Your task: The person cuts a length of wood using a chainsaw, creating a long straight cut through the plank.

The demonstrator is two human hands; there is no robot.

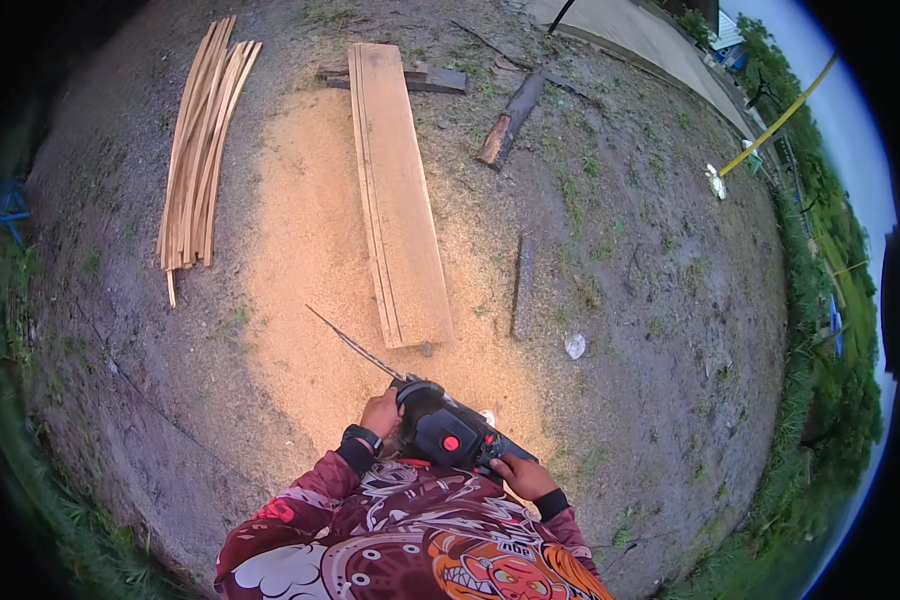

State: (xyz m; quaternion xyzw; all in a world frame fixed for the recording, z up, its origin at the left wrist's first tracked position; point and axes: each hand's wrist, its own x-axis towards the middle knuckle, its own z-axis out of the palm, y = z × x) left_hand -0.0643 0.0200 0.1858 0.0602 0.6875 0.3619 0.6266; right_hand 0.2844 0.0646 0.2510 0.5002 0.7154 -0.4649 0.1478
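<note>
Sawdust-covered ground [300, 250] was seen; a chainsaw [448, 432] was gripped by the left hand [381, 412] and right hand [521, 476], near the plank's [400, 190] end.

A chainsaw [448, 432] sits just before the person's chest, with the left hand [381, 412] on its left side and the right hand [521, 476] at its rear right. Its bar [355, 345] points ahead and left, toward the near end of a long plank [398, 190] lying on the sawdust patch [305, 260]. A bundle of thin strips [202, 150] lies well left of the plank, a log [508, 125] to its far right (a short board [523, 285] nearer).
</note>
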